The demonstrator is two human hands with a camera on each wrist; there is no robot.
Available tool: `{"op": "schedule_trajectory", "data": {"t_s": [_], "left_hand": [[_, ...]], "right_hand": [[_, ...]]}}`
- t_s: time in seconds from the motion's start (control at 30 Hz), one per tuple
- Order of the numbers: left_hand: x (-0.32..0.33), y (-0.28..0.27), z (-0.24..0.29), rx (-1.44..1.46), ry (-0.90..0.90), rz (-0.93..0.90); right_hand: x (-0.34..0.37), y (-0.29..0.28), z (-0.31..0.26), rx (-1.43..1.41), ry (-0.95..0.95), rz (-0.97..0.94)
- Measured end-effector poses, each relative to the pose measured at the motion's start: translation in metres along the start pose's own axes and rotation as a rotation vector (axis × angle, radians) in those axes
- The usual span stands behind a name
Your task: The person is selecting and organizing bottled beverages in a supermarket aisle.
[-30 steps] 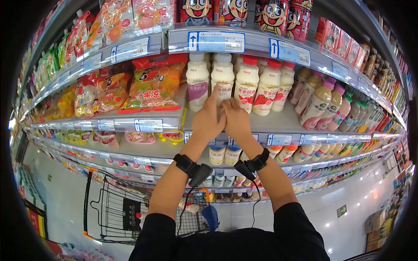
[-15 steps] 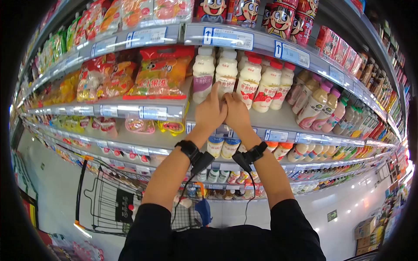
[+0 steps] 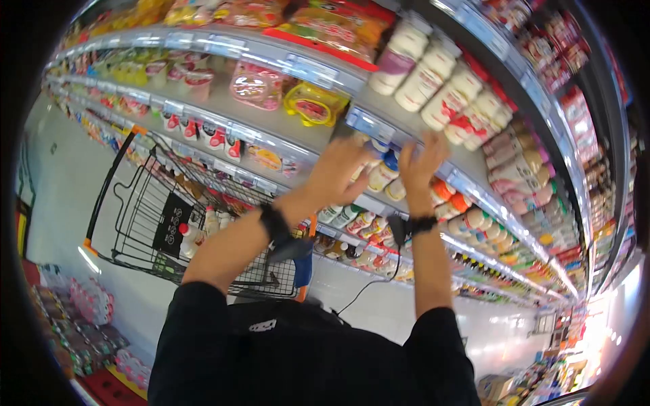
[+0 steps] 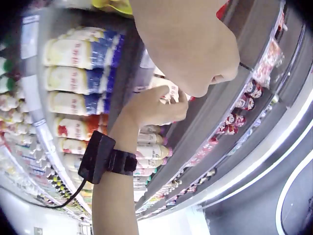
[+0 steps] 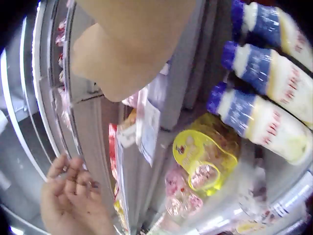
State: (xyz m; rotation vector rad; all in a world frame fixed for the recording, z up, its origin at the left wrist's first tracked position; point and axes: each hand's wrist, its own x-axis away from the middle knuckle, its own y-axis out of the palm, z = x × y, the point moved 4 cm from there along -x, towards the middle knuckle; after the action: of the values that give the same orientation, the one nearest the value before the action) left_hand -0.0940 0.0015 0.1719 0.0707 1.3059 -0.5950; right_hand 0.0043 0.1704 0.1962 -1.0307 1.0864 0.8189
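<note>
My left hand (image 3: 342,169) and right hand (image 3: 423,159), both blurred, are apart in front of the price-label edge of a shelf. Neither holds anything. In the right wrist view the left hand (image 5: 76,200) shows its palm, fingers loosely bent. The right hand (image 4: 154,105) appears with relaxed fingers in the left wrist view. On the shelf above stand white milk-drink bottles (image 3: 426,74), one with a purple label, others with red labels. Below, blue-capped bottles (image 3: 384,174) stand partly behind my hands; the right wrist view shows a blue-capped bottle (image 5: 266,125) up close.
A black wire shopping cart (image 3: 128,254) with orange corners stands at lower left, a red-capped bottle (image 3: 189,240) inside. Yellow (image 3: 315,103) and pink (image 3: 256,84) snack packs lie on the shelf left of my hands. Shrink-wrapped packs (image 3: 91,301) are stacked on the floor.
The view has tilted and swung down toward the cart. My hands, earlier together at the milk-drink bottles with the left index finger extended, have drawn back and separated. The bottles still stand on the shelf.
</note>
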Motion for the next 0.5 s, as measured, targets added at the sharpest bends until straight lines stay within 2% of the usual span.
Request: {"op": "schedule_trajectory", "data": {"t_s": [0.03, 0.07, 0.1, 0.13, 0.17, 0.2, 0.23, 0.27, 0.33, 0.37, 0.43, 0.5], "left_hand": [[0.043, -0.010, -0.004, -0.022, -0.084, -0.012], [0.093, -0.018, -0.011, 0.090, -0.349, -0.121], [0.156, -0.016, -0.025, 0.115, -0.572, -0.145], [0.216, -0.023, -0.027, -0.030, -0.709, -0.252], [0.286, -0.029, -0.032, 0.024, -1.085, -0.575], [0.342, -0.044, -0.027, -0.065, -1.135, -0.865], [0.392, -0.063, -0.020, -0.138, -1.224, -0.919], [0.403, -0.091, -0.005, -0.133, -1.138, -0.915], [0.445, -0.134, 0.000, -0.215, -1.332, -0.899], [0.454, -0.144, -0.005, -0.248, -1.362, -0.889], [0.461, -0.160, -0.011, -0.328, -1.417, -0.876], [0.441, -0.154, -0.011, -0.278, -1.352, -0.886]], "right_hand": [[0.031, -0.004, -0.016, 0.008, 0.004, 0.057], [0.074, -0.003, -0.031, 0.018, 0.105, -0.110], [0.126, -0.003, -0.057, 0.011, 0.195, -0.289], [0.201, 0.005, -0.076, -0.080, 0.387, -0.584], [0.256, 0.003, -0.112, -0.143, 0.273, -0.813], [0.278, -0.009, -0.152, -0.254, 0.435, -1.168], [0.293, -0.021, -0.186, -0.280, 0.295, -1.104], [0.307, -0.033, -0.212, -0.296, 0.165, -1.031], [0.350, -0.038, -0.230, -0.186, 0.330, -1.109], [0.366, -0.039, -0.233, -0.080, 0.396, -1.209], [0.370, -0.036, -0.233, -0.092, 0.385, -1.187], [0.360, -0.032, -0.233, -0.090, 0.366, -1.114]]}}
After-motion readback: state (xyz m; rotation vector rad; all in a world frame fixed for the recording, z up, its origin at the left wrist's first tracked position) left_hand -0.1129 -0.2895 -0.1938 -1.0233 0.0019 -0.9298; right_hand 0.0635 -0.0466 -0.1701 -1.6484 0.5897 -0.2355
